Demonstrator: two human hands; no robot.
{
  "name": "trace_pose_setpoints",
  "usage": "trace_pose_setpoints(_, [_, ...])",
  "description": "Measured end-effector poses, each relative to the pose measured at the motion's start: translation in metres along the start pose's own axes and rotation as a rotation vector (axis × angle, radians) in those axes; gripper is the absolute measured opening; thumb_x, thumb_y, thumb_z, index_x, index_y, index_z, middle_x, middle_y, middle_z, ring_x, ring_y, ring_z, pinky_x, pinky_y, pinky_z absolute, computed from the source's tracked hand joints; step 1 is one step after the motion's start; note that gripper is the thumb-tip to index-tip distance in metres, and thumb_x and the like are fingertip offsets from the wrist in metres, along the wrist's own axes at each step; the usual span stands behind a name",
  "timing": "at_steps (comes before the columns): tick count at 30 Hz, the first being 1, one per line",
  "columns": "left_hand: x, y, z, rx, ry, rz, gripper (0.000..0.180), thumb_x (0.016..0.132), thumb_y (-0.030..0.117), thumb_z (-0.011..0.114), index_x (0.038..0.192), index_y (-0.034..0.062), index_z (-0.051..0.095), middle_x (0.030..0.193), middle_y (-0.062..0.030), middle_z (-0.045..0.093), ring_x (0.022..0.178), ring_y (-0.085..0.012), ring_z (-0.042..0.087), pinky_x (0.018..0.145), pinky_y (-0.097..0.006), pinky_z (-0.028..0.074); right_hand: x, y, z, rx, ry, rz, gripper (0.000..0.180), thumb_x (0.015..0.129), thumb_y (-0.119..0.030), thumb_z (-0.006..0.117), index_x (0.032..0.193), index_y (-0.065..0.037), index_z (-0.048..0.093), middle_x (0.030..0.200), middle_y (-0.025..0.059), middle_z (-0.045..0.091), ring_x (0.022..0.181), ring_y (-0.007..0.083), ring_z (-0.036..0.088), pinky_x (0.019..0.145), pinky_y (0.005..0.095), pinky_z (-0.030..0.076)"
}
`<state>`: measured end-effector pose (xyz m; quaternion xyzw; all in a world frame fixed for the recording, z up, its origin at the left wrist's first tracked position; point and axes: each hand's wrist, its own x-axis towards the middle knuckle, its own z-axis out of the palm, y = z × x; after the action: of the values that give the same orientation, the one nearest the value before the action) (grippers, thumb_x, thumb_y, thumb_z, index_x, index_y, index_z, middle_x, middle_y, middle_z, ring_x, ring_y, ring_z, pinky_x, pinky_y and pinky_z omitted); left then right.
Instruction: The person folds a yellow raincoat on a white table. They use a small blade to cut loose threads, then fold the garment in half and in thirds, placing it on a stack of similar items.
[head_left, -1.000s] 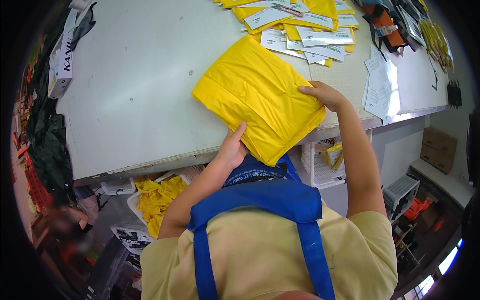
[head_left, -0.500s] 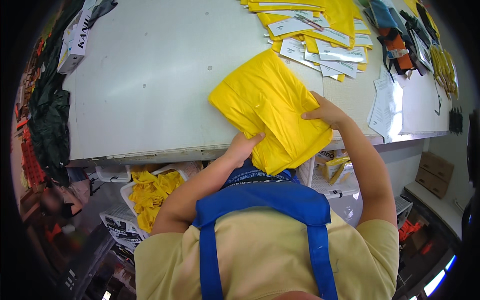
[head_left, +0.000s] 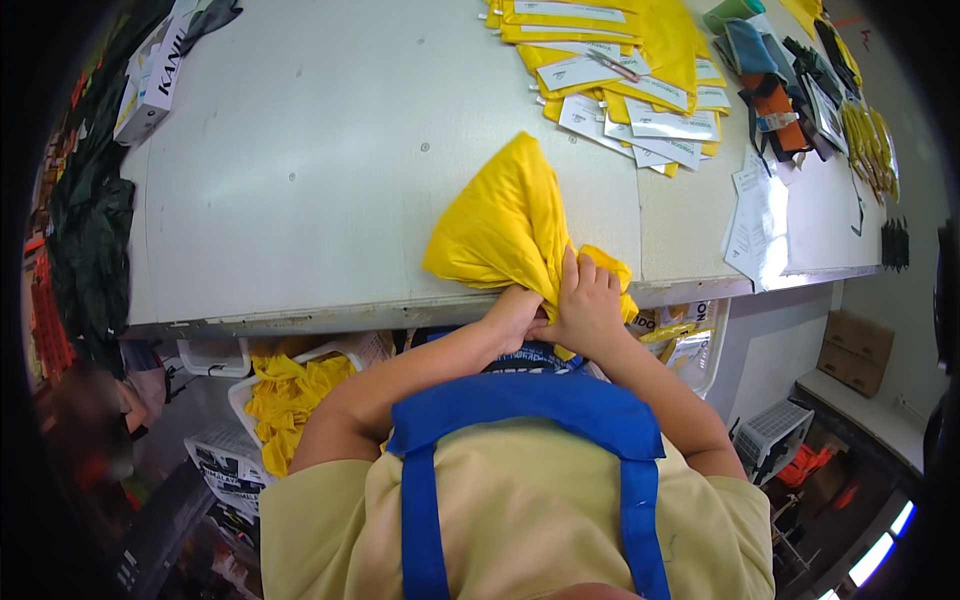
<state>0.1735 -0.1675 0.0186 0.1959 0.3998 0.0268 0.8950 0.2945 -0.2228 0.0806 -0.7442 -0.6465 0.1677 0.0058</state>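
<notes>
A bundle of thin, shiny yellow fabric (head_left: pixel 500 220) is bunched up at the table's front edge. It fans out wide toward the far left and is squeezed narrow where my hands meet. My left hand (head_left: pixel 515 318) grips the gathered part from below, its fingertips partly hidden. Pressed close beside it, my right hand (head_left: pixel 588 305) wraps its fingers around the same bunch, and a loose yellow end pokes out to its right. What kind of article the fabric is, I cannot make out.
Flat yellow packets with white cards (head_left: pixel 620 90) are piled at the far right of the white table (head_left: pixel 290 230), scissors (head_left: pixel 612 66) on top. Paper sheets (head_left: pixel 757 225) lie further right. A white box (head_left: pixel 155 85) stands far left. Below, a basket holds yellow fabric (head_left: pixel 290 400).
The fabric was spread flat between my separated hands. Now it is gathered into a narrow bunch, and my right hand has come in leftward and nearer, beside my left.
</notes>
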Motion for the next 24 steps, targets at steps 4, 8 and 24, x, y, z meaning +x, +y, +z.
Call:
trace_pose_setpoints(4, [-0.003,0.01,-0.014,0.501,-0.088,0.223,0.033,0.095,0.017,0.047,0.123,0.0027,0.053,0.114,-0.0082,0.061,0.097,-0.0114,0.058,0.085,-0.024,0.045,0.012,0.024,0.005,-0.046,-0.042,0.048,0.096,0.06,-0.041,0.077,0.134,0.002,0.034,0.114,0.0211,0.05,0.104,0.0372,0.051,0.103,0.0522,0.03])
trace_pose_setpoints(8, [-0.027,0.121,-0.071,0.669,-0.56,-0.277,0.027,0.093,0.016,0.049,0.107,-0.0001,0.065,0.102,-0.0095,0.066,0.089,-0.0114,0.061,0.075,-0.024,0.049,0.019,0.055,-0.006,0.111,-0.062,0.144,0.085,0.064,-0.034,0.075,0.131,0.0,0.036,0.109,0.0193,0.053,0.105,0.0362,0.051,0.107,0.0536,0.025])
trace_pose_setpoints(24, [0.178,0.331,-0.036,0.011,0.476,0.765,0.024,0.089,0.012,0.055,0.106,-0.0021,0.045,0.104,-0.0171,0.056,0.081,-0.0246,0.062,0.069,-0.038,0.056,0.034,0.075,-0.029,0.358,-0.184,0.334,0.084,0.064,-0.028,0.078,0.133,-0.005,0.036,0.112,0.0193,0.054,0.101,0.038,0.056,0.084,0.0446,0.048])
